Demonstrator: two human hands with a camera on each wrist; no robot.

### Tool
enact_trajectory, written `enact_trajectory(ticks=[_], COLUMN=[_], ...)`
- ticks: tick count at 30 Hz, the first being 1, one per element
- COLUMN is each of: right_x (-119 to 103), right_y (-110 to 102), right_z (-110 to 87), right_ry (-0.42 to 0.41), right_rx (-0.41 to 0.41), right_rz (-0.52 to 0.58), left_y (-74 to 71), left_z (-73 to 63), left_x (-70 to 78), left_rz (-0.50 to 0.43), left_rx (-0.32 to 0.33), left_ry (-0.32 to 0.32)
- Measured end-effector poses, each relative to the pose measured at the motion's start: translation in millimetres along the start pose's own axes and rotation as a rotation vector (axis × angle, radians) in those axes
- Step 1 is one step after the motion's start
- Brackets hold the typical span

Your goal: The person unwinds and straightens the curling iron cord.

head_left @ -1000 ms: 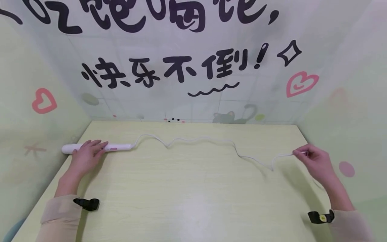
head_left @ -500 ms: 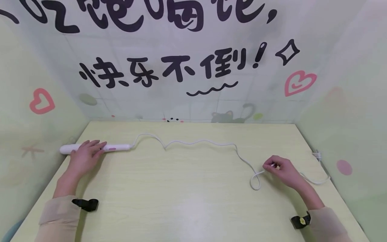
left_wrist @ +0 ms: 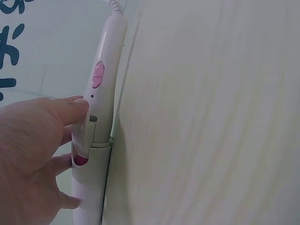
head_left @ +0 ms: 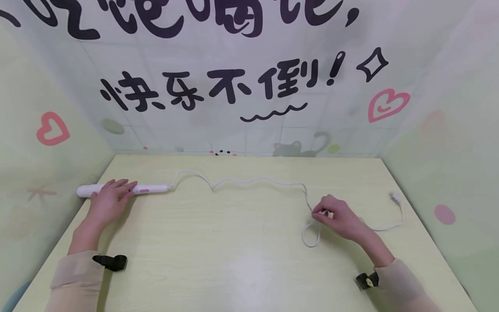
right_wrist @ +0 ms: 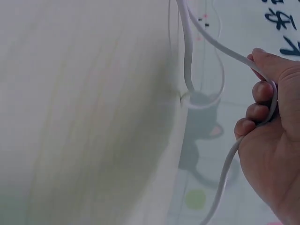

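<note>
A white hair iron (head_left: pixel 153 189) with a pink slide switch (left_wrist: pixel 98 74) lies at the back left of the table. My left hand (head_left: pixel 110 201) holds it from above, fingers across its body and the thumb on the near side. A sleeve-like cover (left_wrist: pixel 91 187) encloses its left part. From the other end a thin white cord (head_left: pixel 249 184) runs wavily to the right. My right hand (head_left: pixel 339 219) pinches the cord between thumb and forefinger, the other fingers curled. A loop of cord (right_wrist: pixel 222 70) hangs below it. The cord's plug (head_left: pixel 395 197) lies near the right edge.
The pale wooden table (head_left: pixel 234 242) is bounded by a printed curtain-like wall (head_left: pixel 249 138) at the back and by further panels at both sides. Both wrists wear black camera straps (head_left: pixel 111 262).
My right hand has moved left, drawing the cord into a loop and pulling the plug onto the table from the right edge. The left hand has stayed on the hair iron.
</note>
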State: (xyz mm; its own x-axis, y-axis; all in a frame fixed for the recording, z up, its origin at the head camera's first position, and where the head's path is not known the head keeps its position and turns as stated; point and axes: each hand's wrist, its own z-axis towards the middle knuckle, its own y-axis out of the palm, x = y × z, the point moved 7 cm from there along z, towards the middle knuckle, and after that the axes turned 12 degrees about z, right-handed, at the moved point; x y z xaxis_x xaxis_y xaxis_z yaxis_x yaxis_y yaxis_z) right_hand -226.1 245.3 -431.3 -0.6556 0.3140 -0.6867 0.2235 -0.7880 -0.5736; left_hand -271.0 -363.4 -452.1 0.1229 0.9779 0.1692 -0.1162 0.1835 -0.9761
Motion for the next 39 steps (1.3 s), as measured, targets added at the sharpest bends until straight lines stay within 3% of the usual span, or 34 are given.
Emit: enact_trajectory(ticks=[3,6,9,12,19,27,39], right_x=[0,14,33,48,65,74,74], right_y=[17,19,8,-8,-30,-26,-34], right_z=[13.4,17.9,15.3,12.4,12.4,6.9,-1.9], right_ry=[0.046,0.209,0.374,0.462,0.525,0.513,0.551], right_rx=[-0.103,-0.144,-0.120,-0.069,0.014,0.012,0.028], right_rz=[-0.007,-0.006,0.028,0.126,0.244,0.260,0.126], left_y=[2.0,5.3,6.7,5.6,3.3,1.8,2.7], left_z=[1.0,2.4,3.4,3.7,3.7,3.9,3.9], left_x=[0.7,2.4,4.0,4.5,4.1,4.5,10.2], left_rz=[-0.009,-0.014,-0.012,-0.006,-0.006,0.005,0.021], left_rx=[0.005,0.003,0.000,0.000,-0.011,-0.011,-0.074], left_ry=[0.005,0.012,0.018,0.020,0.012,0.017,0.022])
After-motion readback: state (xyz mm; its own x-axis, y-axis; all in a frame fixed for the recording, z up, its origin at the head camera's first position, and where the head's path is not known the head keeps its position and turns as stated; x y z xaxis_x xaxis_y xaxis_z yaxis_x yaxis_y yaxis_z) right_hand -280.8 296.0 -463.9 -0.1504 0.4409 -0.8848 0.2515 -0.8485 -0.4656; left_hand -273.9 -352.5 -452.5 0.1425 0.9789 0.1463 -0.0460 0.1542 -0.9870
